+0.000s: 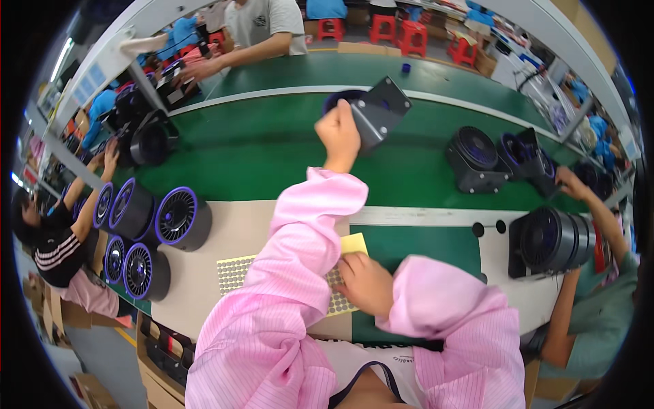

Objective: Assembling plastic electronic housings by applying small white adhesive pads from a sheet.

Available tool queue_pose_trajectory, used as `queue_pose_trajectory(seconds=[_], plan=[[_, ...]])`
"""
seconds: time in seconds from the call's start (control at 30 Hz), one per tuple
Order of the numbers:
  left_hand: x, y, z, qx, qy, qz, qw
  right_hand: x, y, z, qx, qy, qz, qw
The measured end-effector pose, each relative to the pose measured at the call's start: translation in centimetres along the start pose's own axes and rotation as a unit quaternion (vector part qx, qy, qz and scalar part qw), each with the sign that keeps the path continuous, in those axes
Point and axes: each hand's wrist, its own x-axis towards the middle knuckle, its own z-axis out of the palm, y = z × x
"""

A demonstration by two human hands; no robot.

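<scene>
My left hand (340, 136) is raised over the green belt. It is closed on a dark grey fan unit (375, 119), whose flat base plate tilts up to the right and whose purple ring shows behind my fingers. My right hand (368, 281) rests low in front of me with curled fingers on a sheet of round grey stickers (234, 274). Whatever is pinched at those fingertips is hidden. Part of the sheet lies behind my left sleeve, and its yellow backing (354, 243) shows beyond my right hand.
Several purple-rimmed fan heads (182, 217) stand at left on beige board (170, 310). Fan units (473, 153) sit on the green belt (231, 143) at right, and a larger one (548, 238) on the near table. Co-workers' hands (572, 183) reach in from both sides; another person (266, 31) works opposite.
</scene>
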Motion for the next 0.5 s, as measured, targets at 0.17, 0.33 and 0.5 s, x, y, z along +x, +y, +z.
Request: queue_pose_trajectory(seconds=[0.17, 0.33, 0.5], plan=[[-1.9, -4.3, -1.6, 0.086, 0.043, -0.047, 0.994, -1.6, -1.1, 0.1, -0.045, 0.038, -0.047, 0.997], [-2.6, -3.4, 0.2, 0.121, -0.003, -0.058, 0.991, -1.6, 0.2, -0.8, -0.065, 0.053, -0.069, 0.994], [0.7, 1.5, 0.1, 0.202, 0.010, 0.084, 0.976, -0.8, 0.6, -0.4, -0.073, 0.045, -0.074, 0.994]])
